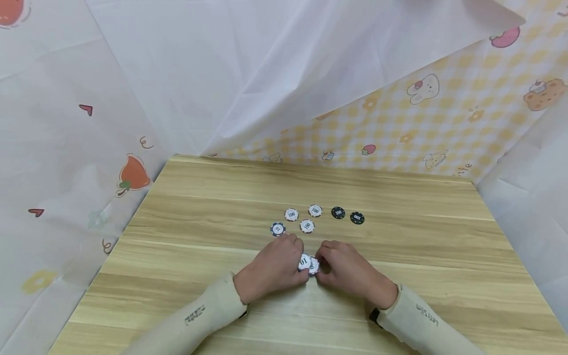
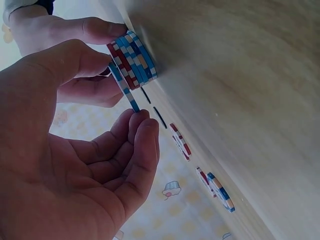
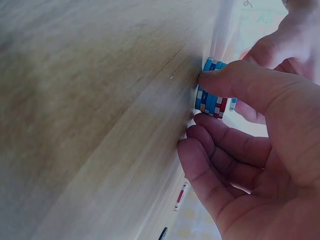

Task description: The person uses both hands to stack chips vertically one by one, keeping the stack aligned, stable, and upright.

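Between its thumb and fingertips my left hand [image 1: 278,262] pinches one poker chip [image 2: 123,86], white-faced with a blue-and-white edge and marked 10. It is tilted just above a short stack of poker chips [image 2: 134,61] whose edges are blue, red and white. The thumb and fingers of my right hand [image 1: 349,268] hold that stack at its sides, close to the tabletop. In the head view the pinched chip overlaps the stack's upper face. In the right wrist view, the thumb partly hides the stack [image 3: 214,103].
Beyond the hands lie several loose chips: a blue-edged 10 chip [image 1: 278,229], three white 100 chips [image 1: 307,226] and two black 100 chips [image 1: 338,212]. The wooden table [image 1: 213,197] meets a yellow checked cloth [image 1: 390,128] at its back edge; white sheets hang at the sides.
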### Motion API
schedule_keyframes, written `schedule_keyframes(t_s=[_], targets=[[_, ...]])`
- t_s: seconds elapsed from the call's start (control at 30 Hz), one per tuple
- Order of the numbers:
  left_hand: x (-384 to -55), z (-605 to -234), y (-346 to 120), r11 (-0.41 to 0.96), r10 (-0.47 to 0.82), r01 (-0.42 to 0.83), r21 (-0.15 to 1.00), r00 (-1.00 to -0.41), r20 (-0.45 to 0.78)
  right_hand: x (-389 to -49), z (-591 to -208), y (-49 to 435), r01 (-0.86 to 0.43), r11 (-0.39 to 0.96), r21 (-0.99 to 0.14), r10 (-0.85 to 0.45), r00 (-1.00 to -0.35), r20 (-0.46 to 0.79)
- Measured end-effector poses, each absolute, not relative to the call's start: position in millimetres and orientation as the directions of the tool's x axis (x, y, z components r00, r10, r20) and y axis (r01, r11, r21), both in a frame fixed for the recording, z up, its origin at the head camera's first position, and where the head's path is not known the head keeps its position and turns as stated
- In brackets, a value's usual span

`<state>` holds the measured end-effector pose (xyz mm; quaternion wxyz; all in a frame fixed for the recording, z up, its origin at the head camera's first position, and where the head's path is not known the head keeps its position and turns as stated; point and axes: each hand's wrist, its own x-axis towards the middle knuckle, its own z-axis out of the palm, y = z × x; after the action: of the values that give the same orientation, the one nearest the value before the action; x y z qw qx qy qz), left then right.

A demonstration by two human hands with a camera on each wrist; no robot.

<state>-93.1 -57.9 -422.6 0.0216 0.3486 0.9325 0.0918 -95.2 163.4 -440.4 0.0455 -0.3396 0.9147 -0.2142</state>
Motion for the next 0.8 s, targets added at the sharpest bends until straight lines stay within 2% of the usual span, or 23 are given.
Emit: schedule_keyframes(t_s=[0.8], targets=[[-91,-423,-46,0.71,0.687,0.683,0.172,-0.725,0.04,-94,-438,163,-0.588,0.691,-0.421,-0.635,-0.771,0.036]])
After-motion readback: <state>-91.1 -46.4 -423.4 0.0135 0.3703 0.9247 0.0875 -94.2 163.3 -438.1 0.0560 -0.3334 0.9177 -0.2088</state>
